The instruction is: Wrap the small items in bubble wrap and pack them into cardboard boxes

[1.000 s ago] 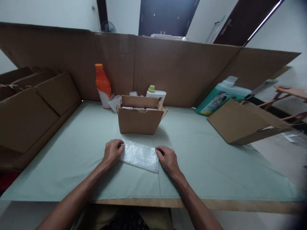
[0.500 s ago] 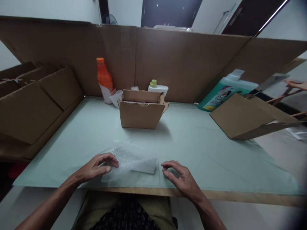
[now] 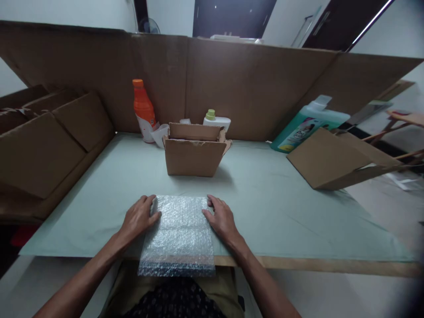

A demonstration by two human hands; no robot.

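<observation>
A sheet of clear bubble wrap [image 3: 179,234] lies unfolded on the pale green table [image 3: 274,216], its near end hanging over the front edge. My left hand [image 3: 138,217] rests flat at the sheet's left edge, fingers touching it. My right hand [image 3: 221,218] presses on the sheet's right edge the same way. Neither hand grips anything. Just beyond the sheet stands a small open cardboard box [image 3: 194,151] with something pale inside.
An orange bottle [image 3: 143,108] and a white bottle with a green cap [image 3: 215,120] stand behind the box. A teal jug [image 3: 306,124] leans at the back right beside a tilted cardboard box [image 3: 334,160]. Flattened cartons [image 3: 49,141] lie at the left. A cardboard wall [image 3: 251,84] rings the table.
The bubble wrap was a folded strip a second ago; it has been opened out toward me into a full sheet, and both hands now rest on its side edges.
</observation>
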